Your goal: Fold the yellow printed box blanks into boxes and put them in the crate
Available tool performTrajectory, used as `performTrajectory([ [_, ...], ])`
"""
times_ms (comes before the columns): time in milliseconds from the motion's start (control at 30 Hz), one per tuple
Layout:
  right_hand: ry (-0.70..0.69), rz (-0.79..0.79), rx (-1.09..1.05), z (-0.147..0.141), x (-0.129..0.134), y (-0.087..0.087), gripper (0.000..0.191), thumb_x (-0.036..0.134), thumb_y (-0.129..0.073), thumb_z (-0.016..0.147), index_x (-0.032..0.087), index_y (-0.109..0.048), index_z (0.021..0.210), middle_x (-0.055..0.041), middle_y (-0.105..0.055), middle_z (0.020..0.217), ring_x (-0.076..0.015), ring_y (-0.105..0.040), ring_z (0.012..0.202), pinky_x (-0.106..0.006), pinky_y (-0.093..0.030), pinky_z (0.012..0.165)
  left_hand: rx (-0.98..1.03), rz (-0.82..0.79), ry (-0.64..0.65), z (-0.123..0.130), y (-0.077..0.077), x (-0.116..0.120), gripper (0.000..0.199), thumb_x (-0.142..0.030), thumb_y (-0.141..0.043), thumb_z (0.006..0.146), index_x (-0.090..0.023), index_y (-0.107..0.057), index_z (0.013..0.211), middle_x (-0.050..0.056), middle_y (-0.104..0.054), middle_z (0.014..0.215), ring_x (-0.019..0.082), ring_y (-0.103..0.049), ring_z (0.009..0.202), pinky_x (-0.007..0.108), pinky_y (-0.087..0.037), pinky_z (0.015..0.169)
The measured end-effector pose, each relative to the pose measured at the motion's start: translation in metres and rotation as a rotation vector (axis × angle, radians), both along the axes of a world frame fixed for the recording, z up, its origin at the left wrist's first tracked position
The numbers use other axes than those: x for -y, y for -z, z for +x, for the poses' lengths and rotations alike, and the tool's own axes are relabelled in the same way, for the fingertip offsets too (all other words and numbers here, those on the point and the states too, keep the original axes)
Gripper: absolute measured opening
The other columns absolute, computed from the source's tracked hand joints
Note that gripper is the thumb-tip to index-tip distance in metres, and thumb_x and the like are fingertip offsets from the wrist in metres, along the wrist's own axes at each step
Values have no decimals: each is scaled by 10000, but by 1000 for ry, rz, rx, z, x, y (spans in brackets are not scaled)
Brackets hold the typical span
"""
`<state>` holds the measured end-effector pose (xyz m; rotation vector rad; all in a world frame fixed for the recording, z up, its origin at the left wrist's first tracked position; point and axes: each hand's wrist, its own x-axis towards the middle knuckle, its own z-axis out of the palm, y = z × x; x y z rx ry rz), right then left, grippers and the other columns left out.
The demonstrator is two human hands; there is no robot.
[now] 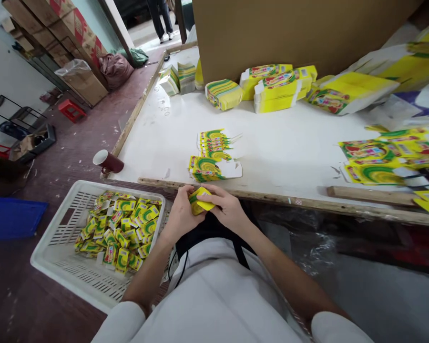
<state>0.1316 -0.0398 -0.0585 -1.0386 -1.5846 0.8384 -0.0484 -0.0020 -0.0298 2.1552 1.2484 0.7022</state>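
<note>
Between my two hands, just off the table's front edge, is a small yellow-and-green carton (199,200). My left hand (183,209) grips its left side with the fingers curled round it. My right hand (224,206) pinches its right side, near a raised yellow flap. Just beyond, on the white table (282,147), lies a stack of flattened cartons (209,169). Behind that stack stands a row of overlapping flattened cartons (213,140). A white plastic basket (62,255) to my left holds many folded cartons (121,228).
A dark red mug (110,162) sits at the table's left corner. Bundles of cartons (279,90) line the back, before a big cardboard sheet (289,38). More flat cartons (372,157) and a wood strip (372,193) lie at right. A person's legs (159,19) show in the doorway.
</note>
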Motion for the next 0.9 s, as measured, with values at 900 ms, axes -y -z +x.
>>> performTrajectory([
  [900, 423, -136, 704, 32, -74, -2, 489, 122, -611, 852, 102, -555, 1338, -206, -670, 1166, -365, -592, 1089, -514, -444, 975, -214, -84, -408, -112, -21, -9, 655, -501, -763, 730, -204, -562, 1278, 157, -680, 1241, 341, -616, 1223, 533, -433, 1070],
])
